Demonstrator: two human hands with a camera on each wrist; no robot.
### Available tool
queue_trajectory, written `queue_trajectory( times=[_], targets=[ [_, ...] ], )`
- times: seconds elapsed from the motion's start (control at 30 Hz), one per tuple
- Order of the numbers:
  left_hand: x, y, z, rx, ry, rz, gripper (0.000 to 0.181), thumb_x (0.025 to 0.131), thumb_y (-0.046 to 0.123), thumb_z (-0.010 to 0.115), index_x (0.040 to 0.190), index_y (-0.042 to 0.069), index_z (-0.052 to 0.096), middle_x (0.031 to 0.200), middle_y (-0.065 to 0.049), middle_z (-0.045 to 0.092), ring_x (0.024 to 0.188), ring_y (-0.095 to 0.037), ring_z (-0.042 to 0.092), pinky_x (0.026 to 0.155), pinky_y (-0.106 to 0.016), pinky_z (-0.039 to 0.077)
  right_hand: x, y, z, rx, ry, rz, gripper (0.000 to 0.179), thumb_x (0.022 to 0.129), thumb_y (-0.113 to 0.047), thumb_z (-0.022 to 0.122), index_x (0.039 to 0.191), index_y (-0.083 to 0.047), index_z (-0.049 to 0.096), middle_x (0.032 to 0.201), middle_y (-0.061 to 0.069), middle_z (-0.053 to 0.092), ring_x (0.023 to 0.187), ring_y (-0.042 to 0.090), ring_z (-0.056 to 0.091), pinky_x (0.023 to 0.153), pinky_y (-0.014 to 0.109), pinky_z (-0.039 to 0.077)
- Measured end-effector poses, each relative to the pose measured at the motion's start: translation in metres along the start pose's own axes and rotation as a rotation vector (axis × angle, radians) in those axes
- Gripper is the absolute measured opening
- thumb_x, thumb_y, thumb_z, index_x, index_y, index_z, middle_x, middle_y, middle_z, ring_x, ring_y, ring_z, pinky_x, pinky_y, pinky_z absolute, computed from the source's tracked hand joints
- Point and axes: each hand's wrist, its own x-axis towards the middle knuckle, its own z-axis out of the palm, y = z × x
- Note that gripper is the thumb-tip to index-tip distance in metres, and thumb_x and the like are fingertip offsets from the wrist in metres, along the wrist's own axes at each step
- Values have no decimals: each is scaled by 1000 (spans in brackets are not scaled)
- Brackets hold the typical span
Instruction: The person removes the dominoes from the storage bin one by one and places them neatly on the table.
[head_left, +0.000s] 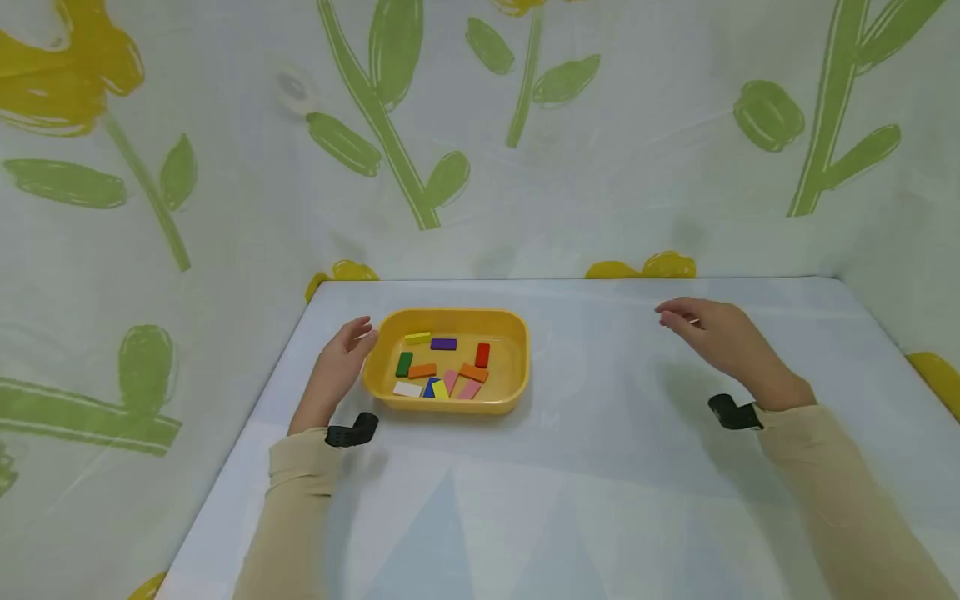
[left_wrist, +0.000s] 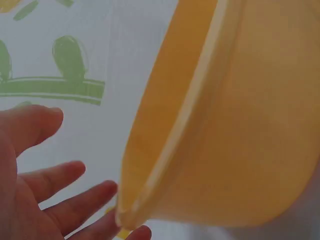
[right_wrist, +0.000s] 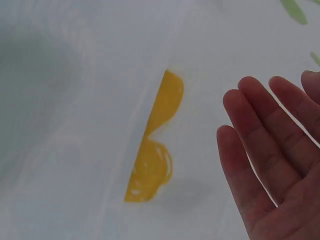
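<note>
Nearest the camera, our left sleeve (head_left: 288, 525) and right sleeve (head_left: 840, 500) reach in over the pale table (head_left: 600, 467). Our left hand (head_left: 335, 367) is at the left end of the yellow tub (head_left: 450, 407); its fingers are spread and loose, gripping nothing, though in the left wrist view at least one fingertip seems to touch the rim. Our right hand (head_left: 727, 340) hangs above the table, well to the right of the tub, its fingers relaxed and holding nothing. The tub sits upright on the table, left of centre, and small coloured blocks (head_left: 444, 344) lie scattered inside it, a few overlapping near the front wall.

We judge the step in hand to be handling the tub from its left end, with no hold taken. A firm grip would call for curling the left fingers and thumb onto the rim; a two-handed hold would also need the right hand brought across to the right end. We would keep the tub level, since tilting could slide the blocks together.
</note>
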Motion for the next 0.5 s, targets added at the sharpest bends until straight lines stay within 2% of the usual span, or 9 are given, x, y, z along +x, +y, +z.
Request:
queue_trajectory(
  times=[0.1,0.23,0.37,0.5],
  targets=[
    [-9,2,12,-162,-5,-58,61,87,54,43,140,33,23,142,-1,31,127,-22,31,94,-55,32,2,-13,19,81,21,-49,40,92,-36,44,118,-8,56,108,9,60,94,26,56,78,46,46],
    [-16,-6,26,-314,3,-65,56,90,46,42,141,34,21,146,0,23,131,-21,22,105,-43,23,5,-31,42,166,23,-89,37,92,-35,45,119,-12,55,107,5,61,92,21,58,78,43,48],
    [-17,-16,34,-419,30,-85,44,92,33,45,135,36,34,143,9,25,130,-13,23,104,-34,26,7,-45,63,204,30,-112,32,92,-33,47,118,-16,56,103,0,62,90,17,59,76,39,49],
    [-13,-21,38,-577,65,-101,42,93,19,45,131,38,41,141,8,30,126,-12,30,101,-31,31,12,-54,76,256,57,-115,32,92,-33,46,117,-17,56,101,-4,62,90,17,59,77,38,49]
  ],
)
